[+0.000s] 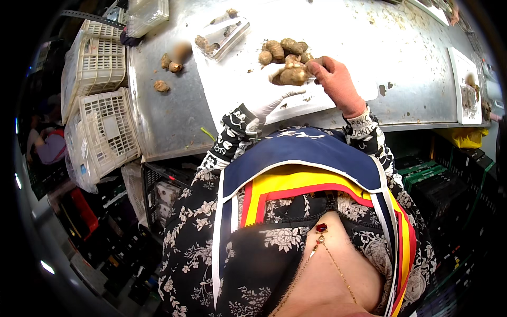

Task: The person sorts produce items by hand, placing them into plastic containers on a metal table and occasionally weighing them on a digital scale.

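Note:
My left hand, in a pale glove, cups a brown, knobbly taro corm over a white cutting board. My right hand pinches the right end of that corm between thumb and fingers; whether it also holds a small blade is hidden. Just beyond the held corm lies a pile of similar taro corms. The white cutting board rests on a metal table, with dark crumbs of peel or soil on it. A clear plastic tray with several corms in it stands at the board's far left.
Loose corms lie on the metal table at left. Stacked clear trays stand at the far left corner. White plastic crates line the left edge. Another white board sits far right. Dark crates are below right.

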Tool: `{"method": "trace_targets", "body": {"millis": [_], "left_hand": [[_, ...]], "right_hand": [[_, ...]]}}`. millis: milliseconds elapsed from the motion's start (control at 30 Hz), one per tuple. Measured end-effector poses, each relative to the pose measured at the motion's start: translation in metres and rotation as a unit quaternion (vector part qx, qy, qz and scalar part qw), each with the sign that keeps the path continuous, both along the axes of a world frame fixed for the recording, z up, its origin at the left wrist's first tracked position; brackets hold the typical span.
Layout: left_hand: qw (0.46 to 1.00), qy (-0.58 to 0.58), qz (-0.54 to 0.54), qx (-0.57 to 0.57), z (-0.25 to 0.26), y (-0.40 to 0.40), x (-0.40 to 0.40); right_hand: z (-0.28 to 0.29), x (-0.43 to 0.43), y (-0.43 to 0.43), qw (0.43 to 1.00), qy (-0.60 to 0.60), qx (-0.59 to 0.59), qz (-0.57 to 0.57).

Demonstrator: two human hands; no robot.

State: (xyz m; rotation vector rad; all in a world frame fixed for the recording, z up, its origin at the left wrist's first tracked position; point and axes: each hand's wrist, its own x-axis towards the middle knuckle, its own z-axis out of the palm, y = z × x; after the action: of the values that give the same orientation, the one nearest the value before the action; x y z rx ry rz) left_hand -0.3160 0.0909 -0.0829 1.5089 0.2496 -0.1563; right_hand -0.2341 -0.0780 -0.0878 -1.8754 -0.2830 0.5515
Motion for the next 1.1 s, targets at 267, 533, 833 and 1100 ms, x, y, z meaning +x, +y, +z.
{"method": "trace_targets", "body": {"millis": [267,533,833,1100], "left_hand": [[0.979,-0.042,0.043,-0.193,-0.023,0.006,0.004],[0.983,0.002,-0.033,-0.179,-0.024,0.009,0.001],[0.905,0.063,0.079,-0.413,-0.027,0.005,-0.004],[0.858,0.100,0.132,-0.486,-0.039,0.029,-0.003]], "right_hand": [[0.008,-0.005,0.000,0.983,0.068,0.168,0.009],[0.013,-0.013,0.008,0.985,-0.145,0.052,0.080],[-0.020,-0.008,0.017,0.998,0.021,0.052,-0.042],[-0.040,0.023,-0.006,0.982,-0.184,-0.044,-0.021]]}}
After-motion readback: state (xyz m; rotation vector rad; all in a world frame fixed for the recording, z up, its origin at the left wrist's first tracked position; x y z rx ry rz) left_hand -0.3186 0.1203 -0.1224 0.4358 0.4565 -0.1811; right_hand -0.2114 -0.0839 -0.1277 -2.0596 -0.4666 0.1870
